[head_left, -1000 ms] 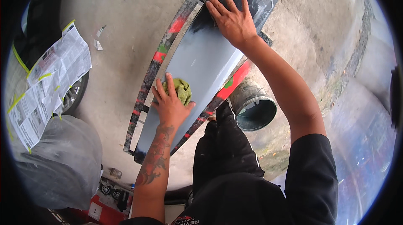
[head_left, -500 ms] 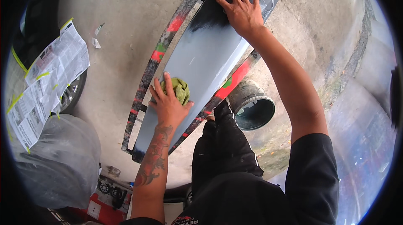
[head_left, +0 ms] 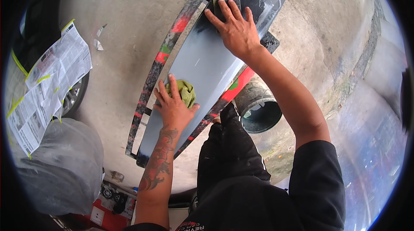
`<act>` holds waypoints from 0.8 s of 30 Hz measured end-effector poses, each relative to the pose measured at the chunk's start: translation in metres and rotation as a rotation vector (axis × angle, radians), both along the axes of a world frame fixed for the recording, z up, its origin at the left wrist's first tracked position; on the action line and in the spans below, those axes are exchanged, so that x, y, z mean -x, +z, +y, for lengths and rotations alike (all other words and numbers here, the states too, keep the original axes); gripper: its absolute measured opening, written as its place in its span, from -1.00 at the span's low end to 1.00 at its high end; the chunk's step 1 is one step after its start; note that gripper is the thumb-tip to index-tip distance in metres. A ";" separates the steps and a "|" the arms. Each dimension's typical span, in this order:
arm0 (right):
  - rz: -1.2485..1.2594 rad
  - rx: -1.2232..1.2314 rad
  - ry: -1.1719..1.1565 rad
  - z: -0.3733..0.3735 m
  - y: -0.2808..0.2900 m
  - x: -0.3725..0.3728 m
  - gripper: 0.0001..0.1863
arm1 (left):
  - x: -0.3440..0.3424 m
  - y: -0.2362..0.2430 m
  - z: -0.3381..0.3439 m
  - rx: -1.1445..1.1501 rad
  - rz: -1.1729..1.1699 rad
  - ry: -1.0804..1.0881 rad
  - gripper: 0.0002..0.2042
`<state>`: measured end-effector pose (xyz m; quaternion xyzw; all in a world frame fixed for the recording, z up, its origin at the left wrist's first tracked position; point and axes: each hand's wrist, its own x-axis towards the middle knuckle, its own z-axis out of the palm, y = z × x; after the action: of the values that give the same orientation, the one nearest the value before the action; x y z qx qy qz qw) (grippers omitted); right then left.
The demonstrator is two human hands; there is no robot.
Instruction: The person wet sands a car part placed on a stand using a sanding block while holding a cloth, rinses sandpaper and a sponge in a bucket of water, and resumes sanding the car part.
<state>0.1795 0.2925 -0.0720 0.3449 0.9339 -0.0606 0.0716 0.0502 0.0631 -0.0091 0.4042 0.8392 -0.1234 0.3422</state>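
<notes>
A long curved panel, grey in the middle and black and wet-looking at its far end, lies on a paint-spattered stand. Near the panel's far end, my right hand presses a dark square of sandpaper flat with its fingers. Lower down, my left hand rests on the grey surface, fingers spread, with a crumpled green cloth between thumb and fingers. Part of the cloth is hidden under that hand.
A dark bucket with liquid in it stands right of the panel, by my leg. At the left are taped newspaper sheets, a car wheel and a plastic-covered bulky object. Paper scraps lie on the concrete floor.
My right hand has slid the sandpaper toward me and slightly left along the panel, uncovering more of the black far end. My left hand and the cloth have stayed in place.
</notes>
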 end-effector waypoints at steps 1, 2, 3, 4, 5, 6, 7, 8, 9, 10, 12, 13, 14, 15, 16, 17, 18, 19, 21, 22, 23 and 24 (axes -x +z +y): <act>0.108 0.076 0.037 -0.012 0.005 0.001 -0.33 | 0.000 0.000 0.000 0.006 -0.012 0.011 0.29; 0.124 0.222 0.125 -0.026 0.009 0.001 -0.35 | 0.000 0.000 0.000 -0.002 0.000 0.002 0.29; 0.165 0.366 0.215 -0.039 0.011 0.001 -0.35 | 0.000 0.000 -0.001 -0.014 -0.004 0.004 0.29; 0.185 0.352 0.292 -0.049 0.012 0.000 -0.34 | 0.000 0.000 -0.001 -0.013 -0.021 0.017 0.29; 0.190 0.455 0.398 -0.053 0.011 -0.001 -0.33 | 0.000 -0.001 -0.002 -0.025 -0.007 0.006 0.29; 0.156 0.392 0.446 -0.049 0.008 -0.001 -0.29 | 0.000 -0.001 -0.003 -0.028 -0.011 0.005 0.28; 0.171 0.340 0.430 -0.038 0.005 -0.001 -0.28 | 0.000 -0.002 -0.004 -0.030 -0.024 0.010 0.28; 0.180 0.224 0.353 -0.022 0.003 -0.001 -0.26 | 0.000 -0.002 -0.005 -0.024 -0.018 0.004 0.28; 0.129 0.147 0.282 -0.003 0.000 -0.001 -0.24 | 0.000 -0.003 -0.005 -0.040 -0.006 -0.003 0.28; 0.197 0.041 0.148 0.020 -0.006 -0.001 -0.22 | 0.000 -0.003 -0.006 -0.054 -0.006 -0.002 0.28; 0.216 -0.055 0.013 0.039 -0.012 0.000 -0.20 | -0.001 -0.003 -0.005 -0.040 0.003 -0.005 0.29; 0.190 -0.064 -0.062 0.041 -0.014 0.002 -0.19 | 0.000 -0.003 -0.004 -0.034 -0.003 -0.002 0.29; 0.144 -0.102 -0.135 0.040 -0.014 0.004 -0.19 | 0.001 -0.002 -0.002 -0.037 0.003 -0.012 0.29; 0.156 -0.082 -0.106 0.029 -0.014 0.006 -0.19 | 0.000 -0.001 -0.002 -0.028 0.009 -0.006 0.29; 0.155 0.049 -0.006 0.014 -0.012 0.007 -0.21 | -0.001 -0.001 -0.001 -0.010 -0.003 0.010 0.29; 0.125 0.172 0.080 -0.001 -0.008 0.008 -0.22 | 0.000 -0.001 0.000 -0.031 0.016 -0.002 0.29; 0.147 0.144 0.092 -0.007 -0.007 0.006 -0.23 | 0.000 0.000 0.000 -0.033 0.008 -0.006 0.30; 0.154 0.209 0.130 -0.011 -0.008 0.006 -0.24 | 0.000 0.000 -0.001 -0.011 -0.011 0.002 0.30; 0.160 0.061 0.098 -0.001 -0.013 0.004 -0.28 | 0.001 -0.001 -0.002 -0.029 0.000 -0.010 0.30; 0.133 -0.058 0.011 0.008 -0.015 0.004 -0.30 | 0.001 -0.002 -0.003 -0.029 -0.011 -0.006 0.30; 0.128 -0.095 -0.080 0.016 -0.015 0.005 -0.32 | 0.001 -0.003 -0.004 -0.022 -0.010 -0.009 0.30; 0.115 -0.063 -0.101 0.015 -0.017 0.007 -0.33 | 0.001 -0.003 -0.004 -0.035 -0.013 -0.008 0.31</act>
<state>0.1729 0.3076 -0.0891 0.3895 0.9194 -0.0542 0.0039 0.0497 0.0587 -0.0120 0.4143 0.8374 -0.1077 0.3399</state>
